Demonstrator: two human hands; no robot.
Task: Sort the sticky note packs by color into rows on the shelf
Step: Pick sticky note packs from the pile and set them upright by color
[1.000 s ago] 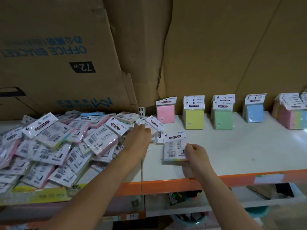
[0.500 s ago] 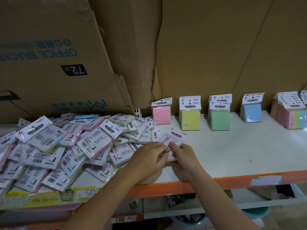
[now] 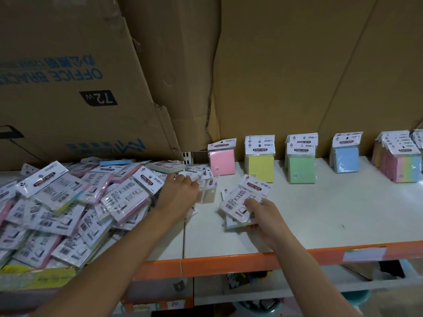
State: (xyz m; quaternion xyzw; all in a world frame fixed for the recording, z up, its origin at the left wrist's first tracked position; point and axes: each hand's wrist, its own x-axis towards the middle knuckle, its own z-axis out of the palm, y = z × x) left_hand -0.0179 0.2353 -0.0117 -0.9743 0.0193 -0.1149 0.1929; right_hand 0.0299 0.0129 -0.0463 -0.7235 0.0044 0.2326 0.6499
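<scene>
R hand (image 3: 263, 216) gripped small stack of packs (image 3: 240, 200) w/ curled fingers & thumb, low over white shelf (image 3: 325, 216) nr front edge, L hand (image 3: 180, 191) lay on right edge of loose pile (image 3: 68, 202), grip there unclear, pink (image 3: 223, 162), yellow (image 3: 261, 169), green (image 3: 302, 170), blue (image 3: 346, 160), multicolour rows (image 3: 405, 168) stood along back.

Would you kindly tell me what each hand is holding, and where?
The right hand grips a few packs by their near edge, thumb on top. The left hand touches the pile; grip unclear.
</scene>
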